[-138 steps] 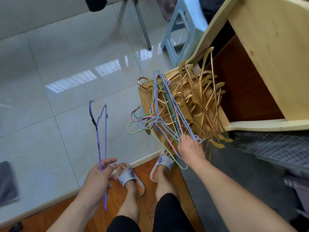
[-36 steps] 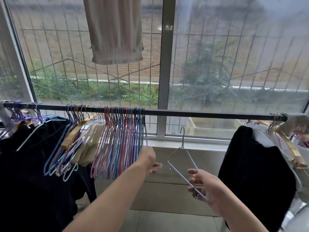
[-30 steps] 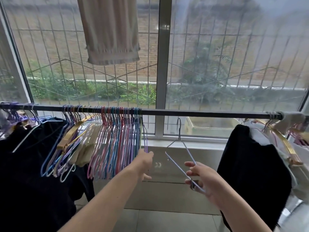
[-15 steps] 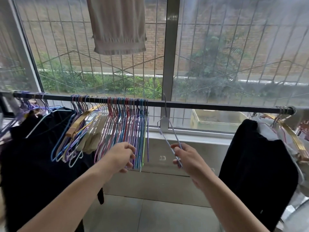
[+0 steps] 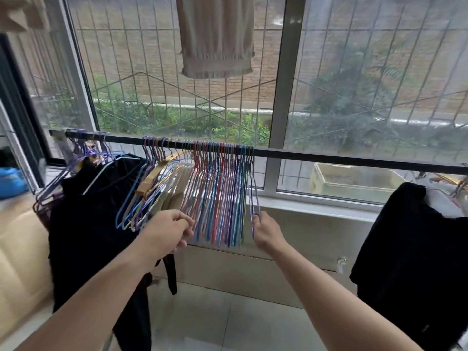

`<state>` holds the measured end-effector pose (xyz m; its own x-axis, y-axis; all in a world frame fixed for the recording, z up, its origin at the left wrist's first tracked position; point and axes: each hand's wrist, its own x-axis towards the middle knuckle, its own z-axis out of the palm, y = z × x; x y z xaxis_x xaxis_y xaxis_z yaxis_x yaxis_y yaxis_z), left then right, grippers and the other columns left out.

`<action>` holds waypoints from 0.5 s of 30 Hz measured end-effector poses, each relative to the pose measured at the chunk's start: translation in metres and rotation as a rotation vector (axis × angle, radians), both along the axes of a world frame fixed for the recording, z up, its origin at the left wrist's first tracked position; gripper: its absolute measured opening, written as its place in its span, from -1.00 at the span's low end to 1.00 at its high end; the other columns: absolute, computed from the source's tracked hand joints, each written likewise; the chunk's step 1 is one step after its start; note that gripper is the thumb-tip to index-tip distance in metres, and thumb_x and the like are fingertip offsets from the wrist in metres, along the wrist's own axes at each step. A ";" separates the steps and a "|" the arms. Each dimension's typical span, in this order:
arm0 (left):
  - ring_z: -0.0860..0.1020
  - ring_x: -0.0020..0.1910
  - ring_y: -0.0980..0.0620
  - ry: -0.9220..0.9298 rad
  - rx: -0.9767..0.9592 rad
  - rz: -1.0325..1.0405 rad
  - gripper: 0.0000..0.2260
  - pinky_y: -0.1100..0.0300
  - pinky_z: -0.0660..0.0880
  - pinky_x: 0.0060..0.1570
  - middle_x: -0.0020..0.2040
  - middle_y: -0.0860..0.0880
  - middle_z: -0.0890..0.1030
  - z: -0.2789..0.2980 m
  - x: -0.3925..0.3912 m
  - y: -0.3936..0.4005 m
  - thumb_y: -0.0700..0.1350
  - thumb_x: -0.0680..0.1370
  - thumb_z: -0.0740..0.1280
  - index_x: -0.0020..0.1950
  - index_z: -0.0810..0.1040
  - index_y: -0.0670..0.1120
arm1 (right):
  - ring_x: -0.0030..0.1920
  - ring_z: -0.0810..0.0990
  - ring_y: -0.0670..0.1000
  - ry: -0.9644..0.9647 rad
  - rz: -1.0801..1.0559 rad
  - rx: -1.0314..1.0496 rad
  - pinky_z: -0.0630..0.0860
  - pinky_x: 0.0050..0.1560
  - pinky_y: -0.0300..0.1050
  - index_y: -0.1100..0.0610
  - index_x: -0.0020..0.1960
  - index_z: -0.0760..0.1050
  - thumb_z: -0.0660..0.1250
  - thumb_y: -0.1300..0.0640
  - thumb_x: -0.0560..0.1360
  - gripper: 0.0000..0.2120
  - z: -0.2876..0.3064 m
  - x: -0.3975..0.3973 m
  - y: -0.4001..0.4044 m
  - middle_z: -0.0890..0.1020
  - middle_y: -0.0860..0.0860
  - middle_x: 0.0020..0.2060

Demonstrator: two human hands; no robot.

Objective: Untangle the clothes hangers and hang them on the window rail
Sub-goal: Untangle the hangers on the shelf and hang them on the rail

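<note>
A black window rail runs across the view below the window. Several coloured wire hangers hang packed together on it left of centre. At the right end of that row hangs a pale blue-grey wire hanger, hooked over the rail. My right hand grips its lower end. My left hand is at the bottoms of the pink and blue hangers, with its fingers curled against them; whether it holds one I cannot tell.
Black garments hang on the rail at the left and at the right. A beige cloth hangs high outside the glass. A pale cushion or sofa lies at the left. Grey tiles cover the floor below.
My right hand has carried the pale hanger left and up and its hook is now over the rail beside the row. My left hand stays at the hangers' lower ends.
</note>
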<state>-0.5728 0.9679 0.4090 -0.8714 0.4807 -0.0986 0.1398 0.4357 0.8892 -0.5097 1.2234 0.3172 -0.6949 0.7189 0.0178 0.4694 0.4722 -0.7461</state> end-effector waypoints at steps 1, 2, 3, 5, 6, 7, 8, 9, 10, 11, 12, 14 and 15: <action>0.58 -0.34 0.00 -0.002 -0.003 -0.004 -0.79 0.14 0.49 -0.34 -0.13 -0.15 0.70 -0.001 0.000 -0.002 -0.23 0.67 0.20 0.01 0.63 -0.12 | 0.16 0.50 0.24 -0.007 0.001 0.004 0.33 0.33 0.29 0.03 0.13 0.42 0.01 -0.05 0.71 -0.74 -0.003 -0.002 -0.002 0.56 0.20 0.16; 0.59 -0.33 0.00 -0.001 -0.009 -0.008 -0.79 0.13 0.50 -0.33 -0.13 -0.14 0.71 -0.003 0.000 -0.004 -0.22 0.67 0.21 0.01 0.63 -0.11 | 0.17 0.49 0.24 -0.015 0.003 0.008 0.32 0.34 0.29 0.03 0.14 0.43 0.01 -0.06 0.70 -0.73 -0.005 -0.004 -0.002 0.55 0.20 0.16; 0.60 -0.33 0.00 0.001 -0.012 -0.012 -0.80 0.12 0.51 -0.32 -0.12 -0.13 0.71 -0.004 0.001 -0.005 -0.21 0.67 0.21 0.01 0.64 -0.10 | 0.18 0.48 0.24 -0.021 0.004 0.013 0.32 0.34 0.28 0.05 0.19 0.44 0.03 -0.08 0.70 -0.71 -0.007 -0.004 -0.002 0.55 0.20 0.18; 0.61 -0.31 0.01 -0.004 -0.018 -0.033 -0.80 0.10 0.52 -0.28 -0.12 -0.11 0.72 -0.007 0.003 -0.004 -0.19 0.67 0.22 0.01 0.64 -0.09 | 0.25 0.47 0.23 -0.019 0.011 0.033 0.35 0.35 0.21 0.09 0.34 0.42 0.11 -0.13 0.67 -0.62 -0.012 -0.002 0.000 0.53 0.19 0.24; 0.61 -0.30 0.01 -0.016 -0.019 -0.052 -0.80 0.10 0.52 -0.26 -0.12 -0.11 0.72 -0.010 0.005 -0.002 -0.19 0.68 0.22 0.01 0.64 -0.08 | 0.29 0.46 0.23 -0.011 0.007 0.031 0.37 0.35 0.17 0.11 0.40 0.38 0.15 -0.15 0.65 -0.55 -0.015 0.001 -0.001 0.52 0.18 0.26; 0.62 -0.30 0.01 -0.031 -0.017 -0.077 -0.80 0.10 0.52 -0.25 -0.12 -0.10 0.71 -0.014 0.008 0.001 -0.19 0.68 0.22 0.02 0.64 -0.08 | 0.32 0.45 0.23 -0.004 0.007 0.024 0.38 0.35 0.13 0.12 0.45 0.35 0.18 -0.17 0.63 -0.50 -0.018 0.006 -0.003 0.52 0.18 0.27; 0.62 -0.29 0.01 -0.042 -0.015 -0.100 -0.81 0.10 0.52 -0.24 -0.11 -0.10 0.71 -0.017 0.010 0.004 -0.19 0.68 0.23 0.02 0.64 -0.07 | 0.35 0.44 0.21 0.015 0.025 0.019 0.38 0.37 0.11 0.13 0.48 0.33 0.19 -0.18 0.63 -0.45 -0.018 0.010 -0.006 0.50 0.17 0.30; 0.63 -0.29 0.00 -0.065 -0.031 -0.147 -0.81 0.11 0.52 -0.25 -0.11 -0.09 0.71 -0.025 0.015 0.010 -0.19 0.68 0.23 0.02 0.64 -0.07 | 0.38 0.43 0.18 0.034 0.024 -0.024 0.37 0.39 0.09 0.13 0.51 0.30 0.19 -0.19 0.62 -0.42 -0.025 0.020 -0.011 0.48 0.16 0.34; 0.63 -0.28 0.00 -0.077 -0.026 -0.171 -0.81 0.10 0.52 -0.25 -0.11 -0.09 0.71 -0.030 0.019 0.015 -0.19 0.68 0.23 0.02 0.64 -0.08 | 0.38 0.43 0.14 0.074 0.036 -0.058 0.38 0.41 0.09 0.13 0.53 0.28 0.18 -0.20 0.63 -0.40 -0.027 0.026 -0.016 0.46 0.14 0.37; 0.63 -0.27 -0.01 -0.100 -0.025 -0.213 -0.81 0.10 0.50 -0.25 -0.12 -0.08 0.71 -0.040 0.024 0.022 -0.20 0.68 0.23 0.03 0.64 -0.08 | 0.36 0.46 0.10 0.105 0.020 -0.096 0.40 0.40 0.07 0.12 0.53 0.28 0.18 -0.19 0.63 -0.41 -0.034 0.037 -0.021 0.46 0.12 0.37; 0.62 -0.27 -0.02 -0.125 -0.030 -0.257 -0.81 0.09 0.49 -0.25 -0.13 -0.08 0.71 -0.052 0.030 0.031 -0.21 0.68 0.22 0.03 0.64 -0.10 | 0.32 0.50 0.08 0.145 -0.024 -0.132 0.42 0.38 0.06 0.12 0.52 0.30 0.19 -0.17 0.63 -0.44 -0.043 0.050 -0.024 0.48 0.12 0.36; 0.59 -0.30 -0.04 -0.190 -0.046 -0.350 -0.81 0.12 0.45 -0.25 -0.16 -0.09 0.68 -0.080 0.048 0.050 -0.24 0.67 0.21 0.03 0.62 -0.13 | 0.25 0.53 0.05 0.142 -0.137 -0.187 0.44 0.35 0.00 0.13 0.48 0.36 0.22 -0.11 0.65 -0.51 -0.073 0.087 -0.030 0.52 0.11 0.30; 0.58 -0.32 -0.04 -0.221 -0.058 -0.409 -0.81 0.14 0.44 -0.27 -0.16 -0.09 0.68 -0.098 0.057 0.061 -0.26 0.66 0.21 0.02 0.62 -0.14 | 0.23 0.53 0.04 0.107 -0.202 -0.217 0.44 0.34 -0.01 0.13 0.46 0.38 0.22 -0.09 0.65 -0.53 -0.090 0.110 -0.032 0.53 0.11 0.28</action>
<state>-0.5157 1.0286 0.3108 -0.5665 0.7685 -0.2976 0.1200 0.4342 0.8928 -0.4000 1.1910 0.2277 -0.5399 0.8373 -0.0864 0.4513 0.2013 -0.8694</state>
